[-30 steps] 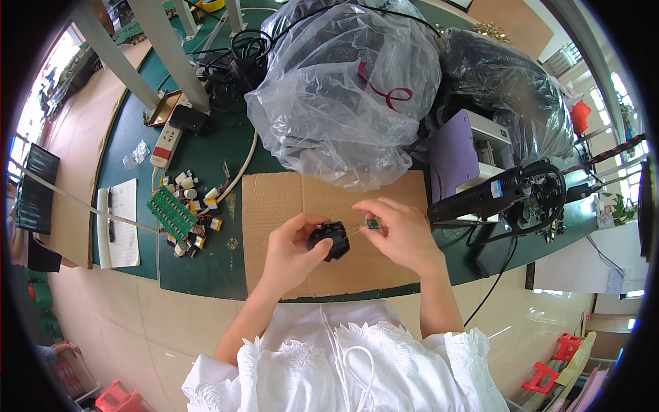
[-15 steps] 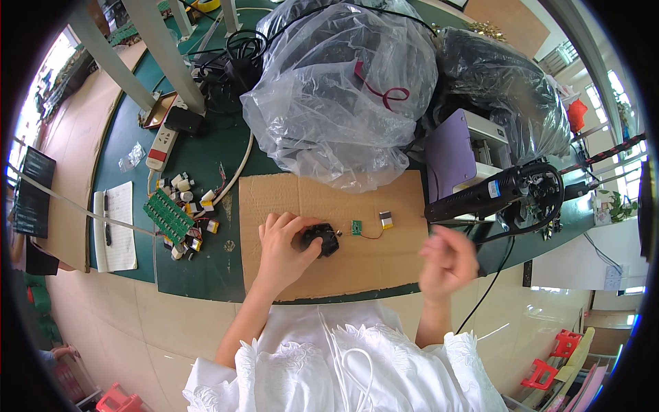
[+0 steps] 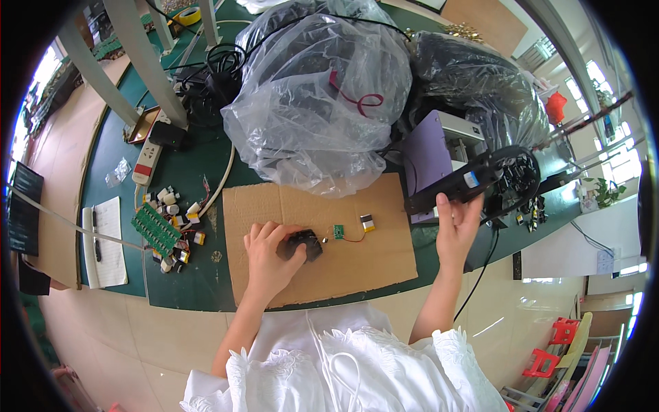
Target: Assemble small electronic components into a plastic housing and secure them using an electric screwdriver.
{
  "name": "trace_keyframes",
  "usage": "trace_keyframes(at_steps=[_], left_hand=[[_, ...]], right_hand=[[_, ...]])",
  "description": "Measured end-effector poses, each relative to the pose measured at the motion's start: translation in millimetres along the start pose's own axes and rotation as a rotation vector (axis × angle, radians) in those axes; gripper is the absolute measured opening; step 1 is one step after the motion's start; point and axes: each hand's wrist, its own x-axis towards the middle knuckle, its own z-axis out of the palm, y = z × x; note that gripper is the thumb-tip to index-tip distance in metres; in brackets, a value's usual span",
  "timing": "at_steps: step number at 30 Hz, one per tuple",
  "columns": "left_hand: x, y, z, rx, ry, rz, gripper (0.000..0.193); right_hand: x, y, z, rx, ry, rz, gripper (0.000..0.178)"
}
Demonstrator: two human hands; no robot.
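Observation:
My left hand (image 3: pixel 266 259) is closed on a small black plastic housing (image 3: pixel 313 247), with thumb and fingers at its sides, on the cardboard. Beside the housing lies a small metal-coloured part (image 3: pixel 325 240). A little green circuit board (image 3: pixel 338 232) is close by, and a wire runs from it to a small silver-and-yellow battery (image 3: pixel 368 223). My right hand (image 3: pixel 458 223) is at the lower side of a black tube-shaped tool (image 3: pixel 439 195) with a light blue label, thumb and fingers on its body. Part of the tool's underside is hidden by that hand.
The brown cardboard sheet (image 3: pixel 357 275) covers the green table's front. Left are a long green circuit board (image 3: pixel 156 230) on a heap of batteries and small parts, a notebook (image 3: pixel 110 247) and a power strip (image 3: pixel 147 161). Behind are a plastic-wrapped bundle (image 3: pixel 309 103) and a purple-sided box (image 3: pixel 424 147).
My right hand has moved up from the front of the table to the black tube-shaped tool. The whole view has shifted slightly. My left hand stays on the black housing.

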Motion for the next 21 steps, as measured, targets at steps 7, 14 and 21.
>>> trace_keyframes(at_steps=[7,14,21], left_hand=[[-1,2,-1,0.009,0.014,0.007,0.027],[-1,3,0,0.020,0.024,-0.004,0.027],[0,2,3,0.041,0.024,0.010,0.026]], right_hand=[[-3,11,-5,0.242,-0.045,0.128,0.036],[11,-27,-47,0.678,0.282,0.245,0.034],[65,-39,-88,0.323,0.492,0.047,0.045]])
